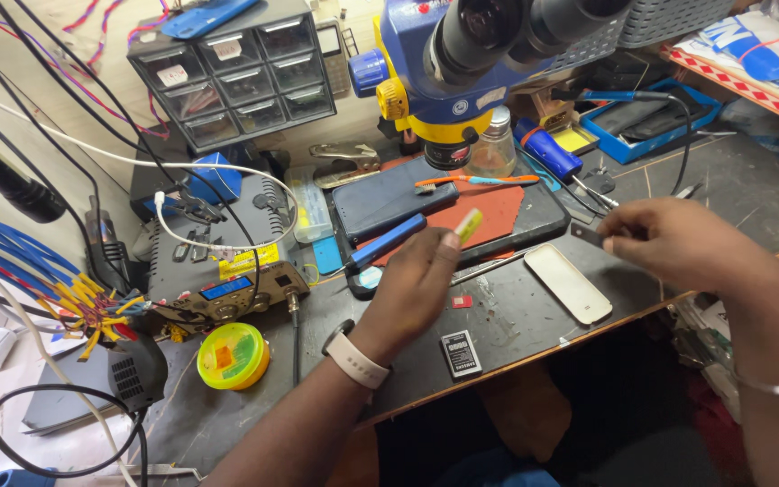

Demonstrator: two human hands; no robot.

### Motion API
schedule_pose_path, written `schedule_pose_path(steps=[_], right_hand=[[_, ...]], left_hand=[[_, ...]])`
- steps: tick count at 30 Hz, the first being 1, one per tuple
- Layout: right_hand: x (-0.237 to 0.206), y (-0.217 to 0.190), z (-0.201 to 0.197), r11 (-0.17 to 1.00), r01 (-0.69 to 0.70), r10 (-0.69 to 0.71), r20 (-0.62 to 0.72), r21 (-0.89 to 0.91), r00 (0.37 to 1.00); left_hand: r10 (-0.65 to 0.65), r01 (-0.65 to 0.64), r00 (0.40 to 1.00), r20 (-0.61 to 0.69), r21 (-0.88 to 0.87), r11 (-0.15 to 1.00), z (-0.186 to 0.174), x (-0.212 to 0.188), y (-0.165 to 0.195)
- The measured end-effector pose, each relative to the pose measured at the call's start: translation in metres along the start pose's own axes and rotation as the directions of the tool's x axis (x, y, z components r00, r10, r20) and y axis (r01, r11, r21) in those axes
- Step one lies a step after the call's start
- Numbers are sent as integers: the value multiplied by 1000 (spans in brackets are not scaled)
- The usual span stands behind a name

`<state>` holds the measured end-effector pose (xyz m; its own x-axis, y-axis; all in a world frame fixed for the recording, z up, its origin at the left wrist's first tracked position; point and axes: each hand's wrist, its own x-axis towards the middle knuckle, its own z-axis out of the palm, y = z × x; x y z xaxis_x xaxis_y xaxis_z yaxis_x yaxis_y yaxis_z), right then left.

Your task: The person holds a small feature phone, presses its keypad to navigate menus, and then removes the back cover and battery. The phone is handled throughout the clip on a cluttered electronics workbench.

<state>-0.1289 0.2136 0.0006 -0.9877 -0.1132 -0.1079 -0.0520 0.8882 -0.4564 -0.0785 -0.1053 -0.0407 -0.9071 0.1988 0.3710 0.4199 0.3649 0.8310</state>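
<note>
My left hand hovers over the dark workbench and pinches a small yellow-green piece between thumb and fingers. A pale watch band wraps that wrist. My right hand is further right and grips a small flat grey part by its edge. Between the two hands lies a white phone back cover. A small black battery rests below my left hand. Behind my left hand a dark phone lies on a repair mat.
A blue microscope hangs over the mat. A grey parts drawer cabinet stands at the back left, a soldering station with cables to the left, and a round yellow tin in front. A toothbrush and a blue-handled tool lie on the mat.
</note>
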Motion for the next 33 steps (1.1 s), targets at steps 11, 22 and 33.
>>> schedule_pose_path(steps=[11, 22, 33], right_hand=[[-43, -51, 100, 193, 404, -78, -396, 894, 915], [-48, -76, 113, 117, 398, -21, -398, 910, 917], [-48, -75, 113, 160, 371, 4, -376, 915, 927]], left_hand=[[-39, 127, 981, 188, -487, 864, 12, 4, -12], [30, 92, 968, 250, -464, 881, 11, 0, -2], [-27, 67, 982, 188, -206, 976, 12, -1, 9]])
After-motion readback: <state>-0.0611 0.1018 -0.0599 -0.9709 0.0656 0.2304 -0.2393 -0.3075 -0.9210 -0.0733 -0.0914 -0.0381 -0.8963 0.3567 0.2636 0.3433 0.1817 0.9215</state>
